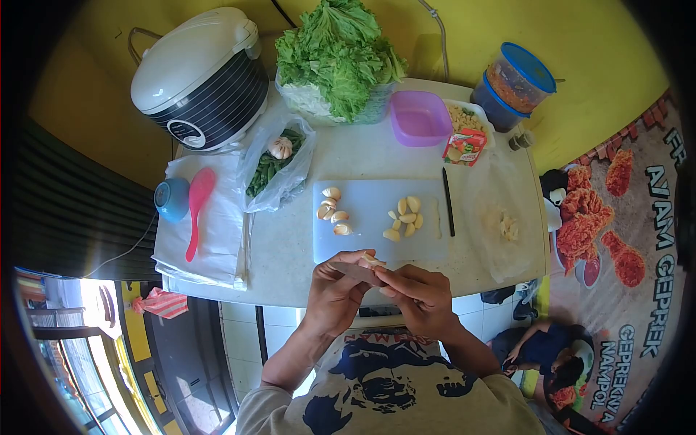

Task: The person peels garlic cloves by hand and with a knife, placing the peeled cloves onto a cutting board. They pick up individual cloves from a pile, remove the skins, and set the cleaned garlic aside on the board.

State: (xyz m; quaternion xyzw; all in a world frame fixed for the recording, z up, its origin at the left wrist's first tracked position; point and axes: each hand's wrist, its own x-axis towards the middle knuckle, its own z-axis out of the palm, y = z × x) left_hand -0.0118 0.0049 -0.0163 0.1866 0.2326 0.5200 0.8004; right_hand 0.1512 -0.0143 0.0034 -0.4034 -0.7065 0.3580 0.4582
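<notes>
My left hand [335, 296] is closed, its fingertips around a garlic clove [371, 259] at the front edge of the white cutting board [373, 243]. My right hand [419, 296] is closed on a knife [354, 272], whose blade lies across toward my left fingers, just below the clove; the handle is hidden in the hand. On the board, unpeeled cloves [330, 206] form a group at the left and several pale peeled cloves [408, 219] lie right of the middle.
Around the board are a bag of green chillies [274, 170], lettuce [337, 61], a purple container [420, 118], a black stick [448, 203] and a plastic sheet with peelings [510, 226]. A rice cooker [206, 83] stands back left. A person [544, 355] sits at lower right.
</notes>
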